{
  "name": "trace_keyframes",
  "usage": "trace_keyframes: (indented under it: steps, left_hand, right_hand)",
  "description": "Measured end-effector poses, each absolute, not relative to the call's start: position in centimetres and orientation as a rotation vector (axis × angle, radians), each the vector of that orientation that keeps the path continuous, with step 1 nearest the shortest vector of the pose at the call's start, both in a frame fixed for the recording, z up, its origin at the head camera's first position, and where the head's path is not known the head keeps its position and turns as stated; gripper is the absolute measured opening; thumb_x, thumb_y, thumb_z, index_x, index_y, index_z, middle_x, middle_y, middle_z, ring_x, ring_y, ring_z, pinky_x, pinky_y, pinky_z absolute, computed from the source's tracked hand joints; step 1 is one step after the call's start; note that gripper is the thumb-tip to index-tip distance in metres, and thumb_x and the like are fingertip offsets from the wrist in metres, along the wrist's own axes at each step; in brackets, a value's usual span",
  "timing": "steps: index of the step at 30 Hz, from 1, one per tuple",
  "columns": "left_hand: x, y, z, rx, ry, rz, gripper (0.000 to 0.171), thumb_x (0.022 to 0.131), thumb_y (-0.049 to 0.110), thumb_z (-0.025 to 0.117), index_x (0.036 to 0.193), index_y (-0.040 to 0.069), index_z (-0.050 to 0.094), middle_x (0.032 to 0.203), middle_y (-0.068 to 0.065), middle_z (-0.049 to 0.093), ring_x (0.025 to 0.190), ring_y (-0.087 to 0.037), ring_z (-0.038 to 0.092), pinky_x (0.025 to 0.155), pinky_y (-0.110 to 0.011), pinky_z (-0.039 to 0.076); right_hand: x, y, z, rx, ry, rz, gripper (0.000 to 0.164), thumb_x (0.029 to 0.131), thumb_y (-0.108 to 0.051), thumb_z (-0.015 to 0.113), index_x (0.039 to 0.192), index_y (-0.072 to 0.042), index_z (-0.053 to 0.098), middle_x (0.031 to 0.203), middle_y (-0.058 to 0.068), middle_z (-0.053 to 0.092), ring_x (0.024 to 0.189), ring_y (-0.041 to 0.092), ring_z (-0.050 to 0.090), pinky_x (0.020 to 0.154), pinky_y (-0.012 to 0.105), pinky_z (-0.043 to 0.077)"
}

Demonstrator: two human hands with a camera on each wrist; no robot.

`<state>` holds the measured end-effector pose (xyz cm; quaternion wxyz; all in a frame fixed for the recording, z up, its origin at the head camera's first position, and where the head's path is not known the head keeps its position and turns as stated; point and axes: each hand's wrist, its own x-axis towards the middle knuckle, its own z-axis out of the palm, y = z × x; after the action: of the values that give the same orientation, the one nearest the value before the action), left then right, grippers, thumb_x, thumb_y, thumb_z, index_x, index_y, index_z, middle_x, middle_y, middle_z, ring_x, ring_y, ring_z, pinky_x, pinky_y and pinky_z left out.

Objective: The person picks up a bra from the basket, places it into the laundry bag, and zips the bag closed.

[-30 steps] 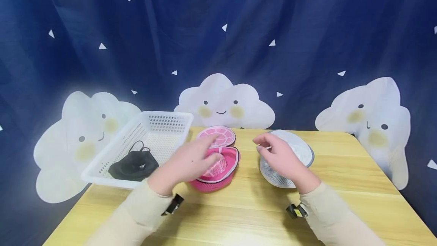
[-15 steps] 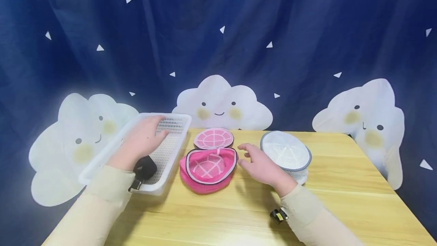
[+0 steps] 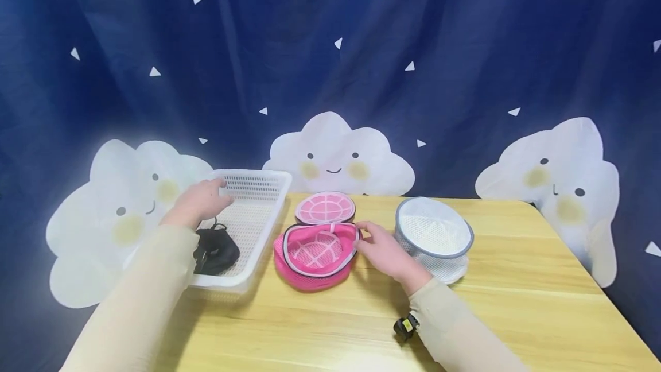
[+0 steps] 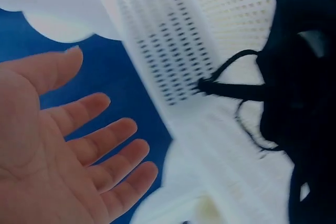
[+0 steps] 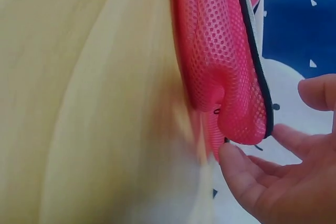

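My left hand (image 3: 201, 202) hovers over the left side of a white perforated plastic basket (image 3: 238, 283), palm down, its fingers relaxed and holding nothing. Just below it in the basket lies a bundled black cloth item (image 3: 221, 252) with thin cord loops, partly hidden by my sleeve; the left wrist view shows the loops (image 4: 231, 66) too. A pink mesh laundry bag (image 3: 310, 283) sits mid-table, its round lid (image 3: 325, 209) flipped back and its mouth facing up. At the bag's right rim my right hand (image 3: 384, 252) has its fingertips, spread rather than curled, in the right wrist view.
A round white mesh bag (image 3: 436, 228) with grey trim stands just right of my right hand. The wooden table (image 3: 310, 332) ends at a dark blue curtain (image 3: 330, 33) printed with clouds and triangles.
My left hand has gone from above the pink bag leftward to over the basket. My right hand has moved left from the white bag to the pink bag's rim.
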<state>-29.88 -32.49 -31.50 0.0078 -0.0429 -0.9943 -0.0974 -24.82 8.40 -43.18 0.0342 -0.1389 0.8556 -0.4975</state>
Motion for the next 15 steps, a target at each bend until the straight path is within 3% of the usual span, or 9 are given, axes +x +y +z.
trace_keyframes:
  steps: [2,6,8,13,15]
  left_hand:
    - [-30.4,-33.1,-32.0,-0.117,-3.171,-0.310,0.067,0.096,0.034,0.055,0.142,-0.013,0.042,0.139,-0.039,0.046,0.128,-0.056,0.044,0.105,-0.065,0.035]
    - [-30.8,-34.4,-33.3,-0.057,-3.267,-0.332,0.068,0.095,0.034,0.059,0.138,-0.016,0.042,0.138,-0.039,0.046,0.127,-0.056,0.045,0.104,-0.064,0.037]
    - [-30.8,-34.9,-33.8,-0.042,-3.295,-0.330,0.069,0.094,0.034,0.061,0.136,-0.017,0.043,0.137,-0.040,0.047,0.126,-0.057,0.046,0.103,-0.064,0.038]
    - [-30.4,-35.6,-34.8,-0.038,-3.346,-0.379,0.076,0.088,0.034,0.068,0.137,-0.017,0.043,0.138,-0.040,0.046,0.127,-0.056,0.045,0.104,-0.063,0.037]
    - [-30.3,-35.8,-35.2,-0.035,-3.374,-0.419,0.079,0.085,0.035,0.071,0.139,-0.016,0.043,0.140,-0.039,0.045,0.128,-0.056,0.044,0.106,-0.063,0.035]
  right_hand:
    - [-24.9,8.2,-43.5,-0.411,2.575,-1.586,0.047,0.096,-0.014,0.061,0.141,-0.006,0.055,0.131,0.012,0.060,0.091,0.021,0.065,0.078,0.037,0.053]
    - [-25.1,7.8,-44.1,-0.380,2.488,-1.653,0.039,0.096,-0.013,0.060,0.135,-0.006,0.060,0.112,0.010,0.064,0.063,0.020,0.055,0.053,0.029,0.045]
    - [-25.1,7.8,-44.2,-0.365,2.498,-1.669,0.033,0.097,-0.013,0.060,0.128,-0.006,0.065,0.107,0.009,0.065,0.064,0.024,0.058,0.054,0.030,0.046]
    - [-25.1,8.1,-44.4,-0.317,2.582,-1.700,0.019,0.097,-0.016,0.062,0.111,-0.012,0.074,0.102,0.002,0.069,0.089,0.021,0.062,0.079,0.037,0.049]
    - [-25.2,8.2,-44.5,-0.315,2.595,-1.715,0.014,0.097,-0.016,0.064,0.105,-0.012,0.075,0.098,0.000,0.070,0.092,0.018,0.060,0.083,0.037,0.047]
